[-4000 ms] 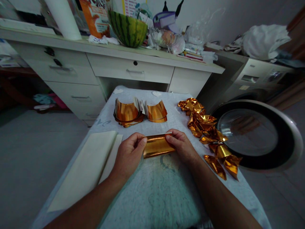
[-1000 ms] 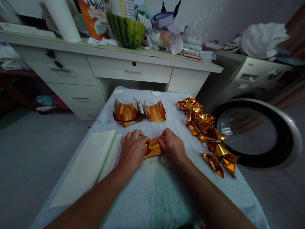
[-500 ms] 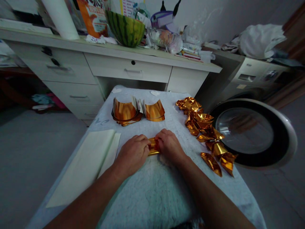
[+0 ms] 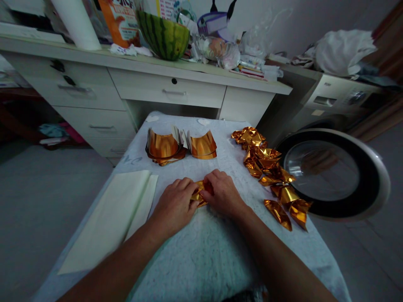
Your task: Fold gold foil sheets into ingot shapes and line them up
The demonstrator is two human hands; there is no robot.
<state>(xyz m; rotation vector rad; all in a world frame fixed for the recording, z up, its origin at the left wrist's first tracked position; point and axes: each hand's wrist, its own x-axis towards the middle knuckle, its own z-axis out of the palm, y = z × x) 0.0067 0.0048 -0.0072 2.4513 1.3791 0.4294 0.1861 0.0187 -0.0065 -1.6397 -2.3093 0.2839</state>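
Both hands are working on one small gold foil piece (image 4: 199, 193). It is lying on the cloth-covered table (image 4: 204, 260), approx. in the middle, a bit toward the person's side. The left hand (image 4: 174, 205) is curling over the left end of the piece, fingers bent and nearly closed, and thumb and fingertips are pinching the foil. The right hand (image 4: 222, 193) is doing the same on the right end, knuckles up, fingers closed down on it. The hands are almost touching each other, so only a small crumpled part of the foil is showing btw. them. The exact fold underneath is hidden.

In my judgement the piece is being pressed into a tight fold at its two ends. To do this well, the thumbs should be holding the foil flat against the cloth while the forefingers are pushing the corners inward, both sides equally, so the shape is coming out symmetric. Foil is taking a crease at once and is not forgiving. So the pressure should be going on slowly, w/o dragging, otherwise the foil is probably tearing or wrinkling.

Behind the hands, the stacks of curved gold sheets (image 4: 162, 147) are standing apart from the work. At the right a row of folded gold pieces (image 4: 270, 167) is lying, well apart from the fingers. At the left a pale paper stack (image 4: 116, 214) is lying.
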